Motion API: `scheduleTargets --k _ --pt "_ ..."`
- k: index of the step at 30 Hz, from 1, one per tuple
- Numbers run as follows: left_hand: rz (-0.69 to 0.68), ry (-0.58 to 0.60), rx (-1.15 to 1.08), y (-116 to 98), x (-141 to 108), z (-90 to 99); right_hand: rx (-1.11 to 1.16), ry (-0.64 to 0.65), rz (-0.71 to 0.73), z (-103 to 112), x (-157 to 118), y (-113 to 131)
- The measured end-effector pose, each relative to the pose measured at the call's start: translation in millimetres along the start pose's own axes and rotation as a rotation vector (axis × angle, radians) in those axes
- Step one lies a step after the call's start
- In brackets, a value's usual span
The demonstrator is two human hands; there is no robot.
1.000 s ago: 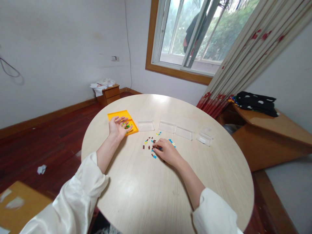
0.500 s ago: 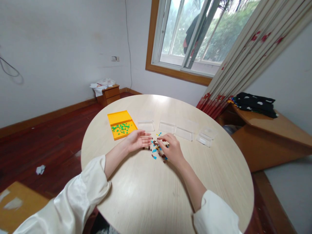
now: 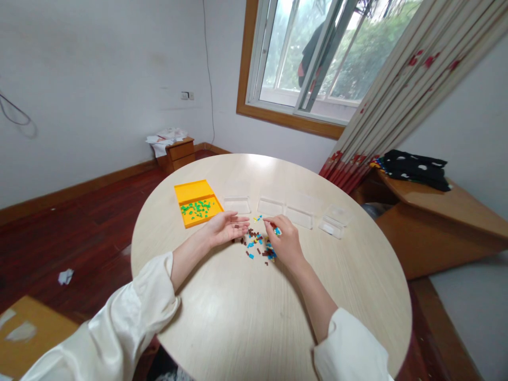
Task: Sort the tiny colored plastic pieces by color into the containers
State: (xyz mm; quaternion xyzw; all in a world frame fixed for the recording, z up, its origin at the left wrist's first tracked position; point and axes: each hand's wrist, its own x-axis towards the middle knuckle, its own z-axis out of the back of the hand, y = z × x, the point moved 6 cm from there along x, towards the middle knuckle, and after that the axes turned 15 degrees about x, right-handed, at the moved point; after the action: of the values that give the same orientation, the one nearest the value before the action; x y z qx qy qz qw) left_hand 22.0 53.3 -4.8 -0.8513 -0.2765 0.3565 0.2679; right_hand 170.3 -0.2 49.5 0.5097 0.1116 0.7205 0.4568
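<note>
My left hand (image 3: 228, 228) is palm up above the table, fingers stretched out. A small brown piece (image 3: 237, 226) rests on its fingers. Across a narrow gap, my right hand (image 3: 284, 243) hangs over the right side of a loose pile of small brown, blue and yellow pieces (image 3: 254, 233). Its fingers are bent, with the thumb a little apart from them and no piece at the tips. Blue and yellow bits show between thumb and fingers; whether they lie in the hand or on the table is unclear. The hand hides part of the pile.
An open yellow case (image 3: 194, 189) holding several green pieces (image 3: 196, 209) lies left on the round table (image 3: 230, 312). Behind the pile stand clear plastic boxes (image 3: 237, 205), (image 3: 271, 206), (image 3: 299, 216), with another clear box (image 3: 331, 227) farther right.
A brown piece has passed from my right fingertips onto my left fingers. My right hand has drawn back slightly to the right; my left hand has hardly moved.
</note>
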Motion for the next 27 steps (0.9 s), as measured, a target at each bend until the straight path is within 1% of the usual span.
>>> scheduleTargets --k 2,6,8,10,15,19,23,27 --pt "-0.062 -0.083 -0.043 -13.4 2.2 6.1 -0.078 -0.042 -0.044 10.0 -0.4 -13.5" --pt "-0.205 -0.219 -0.130 -41.6 7.1 11.1 -0.229 -0.059 -0.167 26.9 -3.9 -42.8" --pt "-0.257 -0.242 -0.131 -52.4 10.2 9.9 -0.272 -0.077 -0.214 34.8 -5.7 -52.4" --pt "-0.279 -0.244 -0.112 -58.8 14.1 9.2 -0.289 -0.081 -0.230 39.5 -6.8 -56.9" --pt "-0.270 -0.250 -0.054 -61.5 23.6 18.8 -0.297 -0.003 -0.262 35.6 -9.0 -60.9" --pt "-0.291 -0.243 -0.053 -61.5 24.5 24.6 -0.268 0.065 -0.281 29.7 -10.0 -61.8" --pt "-0.290 -0.233 -0.048 -57.4 18.7 21.8 -0.261 0.101 -0.284 27.4 -9.5 -61.8" --pt "-0.215 -0.209 -0.011 -42.8 15.0 17.0 -0.265 0.098 -0.283 23.8 -9.9 -66.0"
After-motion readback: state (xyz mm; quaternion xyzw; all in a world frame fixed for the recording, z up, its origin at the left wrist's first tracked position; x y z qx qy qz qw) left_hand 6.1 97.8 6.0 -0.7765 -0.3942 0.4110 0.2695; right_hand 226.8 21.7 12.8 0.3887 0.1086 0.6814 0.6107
